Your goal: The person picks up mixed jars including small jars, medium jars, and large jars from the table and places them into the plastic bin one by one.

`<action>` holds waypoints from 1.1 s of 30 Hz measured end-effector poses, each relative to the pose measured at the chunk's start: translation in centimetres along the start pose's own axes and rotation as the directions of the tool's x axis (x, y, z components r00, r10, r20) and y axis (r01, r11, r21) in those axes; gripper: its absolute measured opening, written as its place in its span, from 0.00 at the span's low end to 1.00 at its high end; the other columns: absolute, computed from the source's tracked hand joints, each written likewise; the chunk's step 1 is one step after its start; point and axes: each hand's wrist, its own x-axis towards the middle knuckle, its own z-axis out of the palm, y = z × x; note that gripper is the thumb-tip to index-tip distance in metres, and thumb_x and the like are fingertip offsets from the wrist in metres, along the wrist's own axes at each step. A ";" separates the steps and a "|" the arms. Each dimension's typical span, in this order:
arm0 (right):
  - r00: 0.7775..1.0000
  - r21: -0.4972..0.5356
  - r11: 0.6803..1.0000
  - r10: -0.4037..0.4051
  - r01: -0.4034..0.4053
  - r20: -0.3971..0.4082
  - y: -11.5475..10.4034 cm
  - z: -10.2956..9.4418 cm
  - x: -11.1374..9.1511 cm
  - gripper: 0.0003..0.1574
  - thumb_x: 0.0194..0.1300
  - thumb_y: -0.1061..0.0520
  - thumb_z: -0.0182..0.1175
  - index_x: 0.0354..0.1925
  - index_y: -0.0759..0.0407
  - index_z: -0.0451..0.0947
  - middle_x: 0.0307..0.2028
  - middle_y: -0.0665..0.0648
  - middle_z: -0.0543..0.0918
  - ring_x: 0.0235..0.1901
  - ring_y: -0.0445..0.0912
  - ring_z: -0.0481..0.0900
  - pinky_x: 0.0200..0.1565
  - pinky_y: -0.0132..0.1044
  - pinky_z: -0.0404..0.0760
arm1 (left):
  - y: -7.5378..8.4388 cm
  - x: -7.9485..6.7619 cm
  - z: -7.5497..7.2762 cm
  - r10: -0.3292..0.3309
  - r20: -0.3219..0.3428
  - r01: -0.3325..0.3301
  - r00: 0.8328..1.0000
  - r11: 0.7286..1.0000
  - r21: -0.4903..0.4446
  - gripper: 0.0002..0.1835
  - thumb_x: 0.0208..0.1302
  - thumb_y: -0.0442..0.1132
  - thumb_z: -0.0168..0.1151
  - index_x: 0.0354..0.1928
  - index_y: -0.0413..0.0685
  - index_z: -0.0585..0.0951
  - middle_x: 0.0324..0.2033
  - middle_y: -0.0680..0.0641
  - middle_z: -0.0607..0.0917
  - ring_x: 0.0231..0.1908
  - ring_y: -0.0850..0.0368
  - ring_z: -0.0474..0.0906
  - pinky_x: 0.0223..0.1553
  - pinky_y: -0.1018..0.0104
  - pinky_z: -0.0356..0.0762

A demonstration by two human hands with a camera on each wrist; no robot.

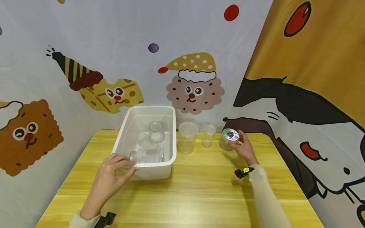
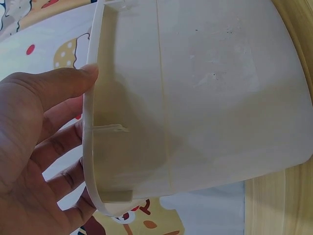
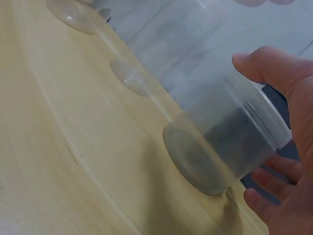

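A white plastic tub (image 1: pixel 172 136) stands on the left of the table with clear jars lying inside; one clear jar (image 1: pixel 154 155) lies on its side near the front wall. My left hand (image 1: pixel 109 174) holds the tub's near rim, thumb on the outer side and fingers over the edge. On the right, a short clear jar (image 3: pixel 210 142) with a printed lid (image 1: pixel 230 134) stands upright. Around its lid my right hand (image 1: pixel 243 147) is spread, the thumb on one side and fingers on the other; in the right wrist view the thumb looks apart from the jar.
Between the tub and the lidded jar stand a tall clear container (image 1: pixel 187 141) with a whitish top and a smaller clear jar (image 1: pixel 208 137). All are near the back edge of the wooden table (image 1: pixel 194 196). A cartoon-printed cloth (image 1: pixel 128 41) hangs behind.
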 end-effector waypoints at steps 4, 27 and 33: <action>1.000 0.021 1.000 0.008 -0.008 0.007 0.4 0.2 0.4 0.72 0.59 0.38 0.74 0.83 0.52 0.39 0.77 0.68 0.59 0.74 0.65 0.60 0.73 0.60 0.64 | 0.0 0.0 -0.1 -0.006 0.002 0.006 1.000 1.000 0.001 0.15 0.36 0.34 0.86 0.30 0.54 0.92 0.30 0.57 0.88 0.33 0.58 0.79 0.41 0.74 0.72; 1.000 0.041 0.999 0.006 -0.006 0.004 0.5 -0.1 0.0 0.62 0.63 0.36 0.71 0.81 0.52 0.50 0.75 0.65 0.65 0.73 0.63 0.64 0.65 0.56 0.74 | 0.2 0.0 -0.2 -0.018 0.004 0.018 1.000 1.000 0.004 0.14 0.37 0.34 0.86 0.30 0.53 0.92 0.30 0.57 0.88 0.33 0.59 0.78 0.41 0.75 0.69; 1.000 0.028 1.000 0.008 -0.008 0.001 0.1 -0.3 -0.3 0.61 0.62 0.35 0.71 0.80 0.50 0.52 0.74 0.65 0.66 0.72 0.63 0.66 0.64 0.55 0.75 | 0.2 0.1 -0.2 -0.017 0.003 0.017 1.000 1.000 0.006 0.15 0.37 0.35 0.86 0.30 0.53 0.92 0.30 0.57 0.88 0.33 0.58 0.78 0.41 0.75 0.69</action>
